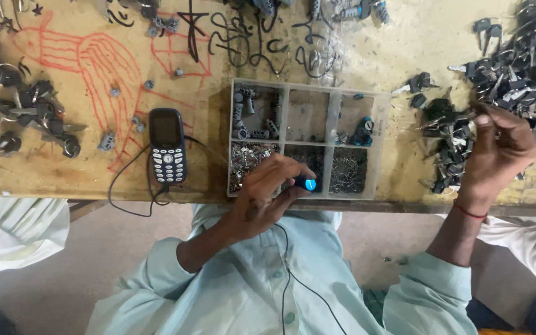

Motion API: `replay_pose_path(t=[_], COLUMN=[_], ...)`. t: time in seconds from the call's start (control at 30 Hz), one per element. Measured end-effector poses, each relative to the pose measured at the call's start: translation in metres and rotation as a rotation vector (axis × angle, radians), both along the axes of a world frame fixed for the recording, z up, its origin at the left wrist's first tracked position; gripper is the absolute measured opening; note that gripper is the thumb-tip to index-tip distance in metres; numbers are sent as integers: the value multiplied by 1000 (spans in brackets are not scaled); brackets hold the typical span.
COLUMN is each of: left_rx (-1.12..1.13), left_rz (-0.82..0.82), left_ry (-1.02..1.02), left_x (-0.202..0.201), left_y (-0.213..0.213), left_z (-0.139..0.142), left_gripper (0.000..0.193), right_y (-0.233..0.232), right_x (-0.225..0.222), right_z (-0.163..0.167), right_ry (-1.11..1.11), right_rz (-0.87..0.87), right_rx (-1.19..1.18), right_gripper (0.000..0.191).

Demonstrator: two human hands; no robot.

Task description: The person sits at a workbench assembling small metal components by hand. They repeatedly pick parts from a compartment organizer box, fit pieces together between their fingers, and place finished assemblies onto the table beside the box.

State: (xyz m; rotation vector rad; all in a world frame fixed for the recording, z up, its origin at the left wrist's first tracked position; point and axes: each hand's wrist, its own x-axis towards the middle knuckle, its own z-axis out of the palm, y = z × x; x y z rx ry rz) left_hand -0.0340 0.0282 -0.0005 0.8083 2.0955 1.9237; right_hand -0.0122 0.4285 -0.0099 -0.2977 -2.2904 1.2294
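The counter (63,174) is bare, worn wood, matt and scuffed, scrawled with red and black marker lines, and on it the compartment tray (334,118) is cloudy translucent plastic holding small shiny metal bits and dull grey cylinders. The phone (167,145) has a glossy dark-blue plastic shell with pale keys, and the keys (516,68) heaped at the right pair matt black plastic heads with bright metal blades. The shirt sleeves (429,291) are smooth pale-green cloth.
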Motion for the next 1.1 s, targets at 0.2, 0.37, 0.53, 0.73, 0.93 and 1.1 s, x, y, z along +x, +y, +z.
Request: replay_pose_path(t=[0.2,0.37,0.53,0.73,0.93,1.1], left_rx=[-7,-82,-95,-91,-82,-64], left_rz=[-7,27,12,-50,-44,-100], left_ry=[-40,-135,-104,-115,-123,-126], left_x=[4,7,6,5,2,0], left_y=[-1,4,6,7,4,9], left_z=[-2,-3,-2,1,1,1], left_gripper=[27,22,24,25,25,28], right_y=[33,52,14,-1,47,68], right_x=[16,13,4,-18,5,25], right_z=[-7,21,59,22,51,79], right_ry=[131,2,-99,-242,-70,-86], right_rz=[-5,-6,-47,266,185,105], right_rx=[-143,591,665,968,578,653], right_gripper=[7,21,34,27,24,16])
